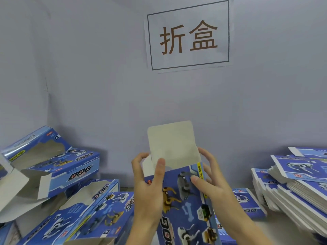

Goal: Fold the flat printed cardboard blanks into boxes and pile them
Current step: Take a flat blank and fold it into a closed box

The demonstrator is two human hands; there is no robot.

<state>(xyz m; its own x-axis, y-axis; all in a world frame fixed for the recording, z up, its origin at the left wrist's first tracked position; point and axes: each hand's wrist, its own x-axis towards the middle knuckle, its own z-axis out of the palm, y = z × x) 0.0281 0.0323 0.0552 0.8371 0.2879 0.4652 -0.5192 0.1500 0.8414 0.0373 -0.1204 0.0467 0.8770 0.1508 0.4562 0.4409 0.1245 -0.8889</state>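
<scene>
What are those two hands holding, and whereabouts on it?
Both hold one blue printed box near its upper end: the left hand grips its left edge, thumb on the grey flap; the right hand grips the right edge.

A single wide-angle camera, worn on the person's head, is looking forward and slightly down across the bench (283,227) toward a pale wall close ahead, where a paper sign (188,37) is sitting high in the frame. The lens is sitting near enough that the left hand (147,188) and right hand (210,179) are filling the lower centre, forearms running out at the bottom edge. Straight lines are bowing toward the frame's margins.
</scene>
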